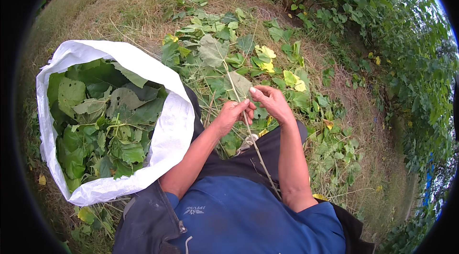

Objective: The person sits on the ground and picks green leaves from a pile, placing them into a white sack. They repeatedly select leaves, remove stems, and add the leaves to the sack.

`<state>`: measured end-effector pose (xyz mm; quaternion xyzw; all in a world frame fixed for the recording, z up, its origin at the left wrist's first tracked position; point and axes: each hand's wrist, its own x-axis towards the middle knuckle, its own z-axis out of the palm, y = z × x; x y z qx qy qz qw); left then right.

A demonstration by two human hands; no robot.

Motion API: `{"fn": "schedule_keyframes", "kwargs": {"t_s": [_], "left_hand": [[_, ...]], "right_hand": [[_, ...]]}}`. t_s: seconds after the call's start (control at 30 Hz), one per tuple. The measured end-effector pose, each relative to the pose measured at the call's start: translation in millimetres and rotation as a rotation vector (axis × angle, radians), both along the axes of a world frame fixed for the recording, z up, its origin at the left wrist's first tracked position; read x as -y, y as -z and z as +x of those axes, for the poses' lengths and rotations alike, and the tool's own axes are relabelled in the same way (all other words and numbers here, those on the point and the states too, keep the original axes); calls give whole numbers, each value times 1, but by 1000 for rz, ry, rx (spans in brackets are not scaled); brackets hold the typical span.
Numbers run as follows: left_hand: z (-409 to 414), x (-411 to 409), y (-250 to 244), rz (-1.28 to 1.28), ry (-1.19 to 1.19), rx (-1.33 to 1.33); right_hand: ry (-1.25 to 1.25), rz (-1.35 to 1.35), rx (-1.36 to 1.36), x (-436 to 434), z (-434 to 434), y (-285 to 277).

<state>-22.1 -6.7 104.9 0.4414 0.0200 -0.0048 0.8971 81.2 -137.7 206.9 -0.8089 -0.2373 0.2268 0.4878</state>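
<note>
My left hand (231, 114) is closed round a long thin leafy branch (259, 154), which slants from my lap up and away from me. Two large leaves show near its far end: the tip leaf (213, 51) with its pale side up, and a second leaf (239, 84) lower down. At the edge of this second leaf is my right hand (271, 102), thumb and forefinger closed on it. On my left stands a white woven plastic sack (172, 114), its rim turned outward, with many green leaves (125, 150) inside.
Cut leaves, some yellow (264, 59), lie scattered on the grass in front of my legs. Dry grass (125, 6) stretches beyond them. Leafy green bushes (362, 6) rise on the right. My dark-trousered legs are bent on both sides of the branch.
</note>
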Motion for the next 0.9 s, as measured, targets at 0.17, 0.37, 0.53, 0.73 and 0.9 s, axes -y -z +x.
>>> {"fn": "schedule_keyframes", "kwargs": {"t_s": [0.17,0.37,0.53,0.73,0.9], "left_hand": [[-7,21,-14,108,130,6],[-4,29,-5,144,163,-106],[1,7,19,-187,3,-204],[23,-36,25,-451,-336,-262],[40,-63,57,-484,-342,-322]], "right_hand": [[63,154,-505,7,-12,21],[311,602,-337,18,-14,63],[374,857,-487,29,-27,63],[206,962,-663,42,-38,93],[191,766,-769,47,-65,98]]}}
